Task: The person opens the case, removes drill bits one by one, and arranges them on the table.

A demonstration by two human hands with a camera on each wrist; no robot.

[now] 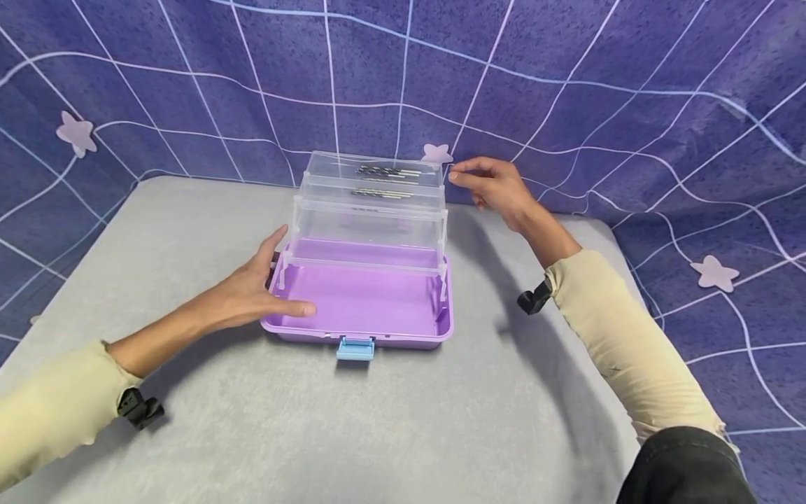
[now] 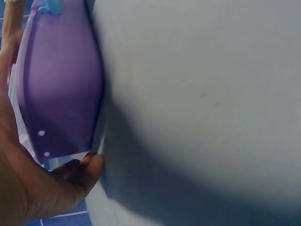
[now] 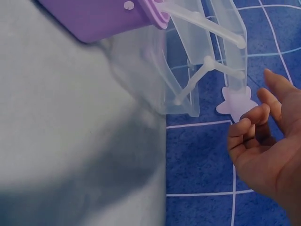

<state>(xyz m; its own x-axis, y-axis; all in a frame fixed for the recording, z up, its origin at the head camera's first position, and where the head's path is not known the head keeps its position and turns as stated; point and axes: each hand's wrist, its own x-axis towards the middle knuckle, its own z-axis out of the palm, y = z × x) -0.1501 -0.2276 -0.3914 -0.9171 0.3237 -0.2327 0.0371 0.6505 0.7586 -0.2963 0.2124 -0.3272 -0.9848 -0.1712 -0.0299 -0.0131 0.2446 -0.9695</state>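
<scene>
A purple toolbox stands opened on the table, with a light blue latch at its front. Clear stepped trays rise behind its bare base. Dark-tipped drill bits lie in the upper trays. My left hand holds the toolbox's left side, thumb over the rim; in the left wrist view its fingertips bend at the lower corner. My right hand is just right of the top tray, fingers loosely bent and nothing visible in them. In the right wrist view, white hinge arms join the trays.
The grey tabletop spreads in front of the toolbox and to both sides. Behind it hangs a blue cloth with pale lines and star shapes, close to the trays and my right hand.
</scene>
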